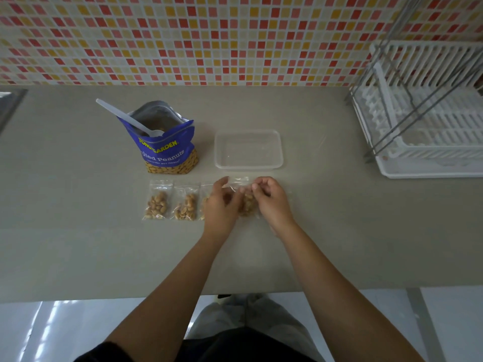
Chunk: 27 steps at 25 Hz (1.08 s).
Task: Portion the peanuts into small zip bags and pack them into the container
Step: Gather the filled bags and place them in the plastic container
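Observation:
A blue peanut bag (167, 150) stands open on the counter with a white plastic spoon (125, 117) resting in its mouth. To its right sits a clear rectangular container (277, 163) with nothing in it. Two filled small zip bags (156, 201) (186, 203) lie in a row in front of the blue bag; a third (204, 202) is partly hidden behind my left hand. My left hand (220, 205) and my right hand (270, 202) both pinch the top of a fourth zip bag of peanuts (247, 203) just in front of the container.
A white dish rack (428, 131) with a metal frame stands at the back right of the grey counter (78, 231). A tiled wall runs behind. The edge of a metal sink (10, 103) shows at far left. The counter's front edge is close to my body.

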Each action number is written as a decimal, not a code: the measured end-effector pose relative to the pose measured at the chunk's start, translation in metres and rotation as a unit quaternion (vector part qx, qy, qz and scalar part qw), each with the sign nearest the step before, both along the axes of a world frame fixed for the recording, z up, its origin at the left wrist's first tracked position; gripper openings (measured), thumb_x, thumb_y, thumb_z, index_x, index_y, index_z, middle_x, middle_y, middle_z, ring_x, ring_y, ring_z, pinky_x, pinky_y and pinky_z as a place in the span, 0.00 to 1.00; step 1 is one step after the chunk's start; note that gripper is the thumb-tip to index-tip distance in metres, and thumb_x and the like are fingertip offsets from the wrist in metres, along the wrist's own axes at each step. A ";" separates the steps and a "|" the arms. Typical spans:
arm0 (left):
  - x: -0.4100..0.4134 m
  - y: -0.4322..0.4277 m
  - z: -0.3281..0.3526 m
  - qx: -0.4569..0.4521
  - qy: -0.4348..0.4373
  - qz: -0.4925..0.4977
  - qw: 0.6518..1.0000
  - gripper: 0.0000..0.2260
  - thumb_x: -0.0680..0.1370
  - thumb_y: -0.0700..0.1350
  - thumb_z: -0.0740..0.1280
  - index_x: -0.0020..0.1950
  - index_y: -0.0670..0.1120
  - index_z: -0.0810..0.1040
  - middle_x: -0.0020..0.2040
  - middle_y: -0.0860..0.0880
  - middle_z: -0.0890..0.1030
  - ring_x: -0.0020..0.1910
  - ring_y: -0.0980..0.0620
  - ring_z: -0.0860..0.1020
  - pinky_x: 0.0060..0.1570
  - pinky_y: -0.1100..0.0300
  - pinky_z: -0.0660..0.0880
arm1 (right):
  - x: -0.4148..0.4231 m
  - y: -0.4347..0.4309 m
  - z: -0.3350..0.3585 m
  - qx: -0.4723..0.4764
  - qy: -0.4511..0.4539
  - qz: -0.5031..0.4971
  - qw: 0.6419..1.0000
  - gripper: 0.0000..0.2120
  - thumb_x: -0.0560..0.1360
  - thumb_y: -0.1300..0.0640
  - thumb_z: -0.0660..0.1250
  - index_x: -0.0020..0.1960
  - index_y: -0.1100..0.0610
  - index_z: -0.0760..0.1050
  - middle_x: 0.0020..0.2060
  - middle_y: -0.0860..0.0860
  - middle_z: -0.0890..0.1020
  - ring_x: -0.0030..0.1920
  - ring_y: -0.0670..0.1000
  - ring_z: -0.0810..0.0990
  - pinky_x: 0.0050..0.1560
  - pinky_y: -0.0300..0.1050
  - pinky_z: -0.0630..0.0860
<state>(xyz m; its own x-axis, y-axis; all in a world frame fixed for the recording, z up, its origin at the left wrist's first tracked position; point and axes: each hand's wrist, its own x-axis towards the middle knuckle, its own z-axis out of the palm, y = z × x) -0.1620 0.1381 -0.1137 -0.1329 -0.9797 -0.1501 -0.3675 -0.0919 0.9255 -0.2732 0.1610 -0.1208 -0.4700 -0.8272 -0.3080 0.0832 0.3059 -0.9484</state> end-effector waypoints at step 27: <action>0.008 -0.028 0.027 -0.069 -0.089 -0.170 0.979 0.05 0.74 0.46 0.70 0.43 0.44 0.81 0.37 0.54 0.79 0.40 0.54 0.79 0.47 0.51 0.78 | -0.005 0.017 0.013 -0.027 0.211 -0.112 0.971 0.04 0.75 0.56 0.66 0.42 0.54 0.78 0.34 0.47 0.82 0.37 0.51 0.82 0.40 0.42 0.75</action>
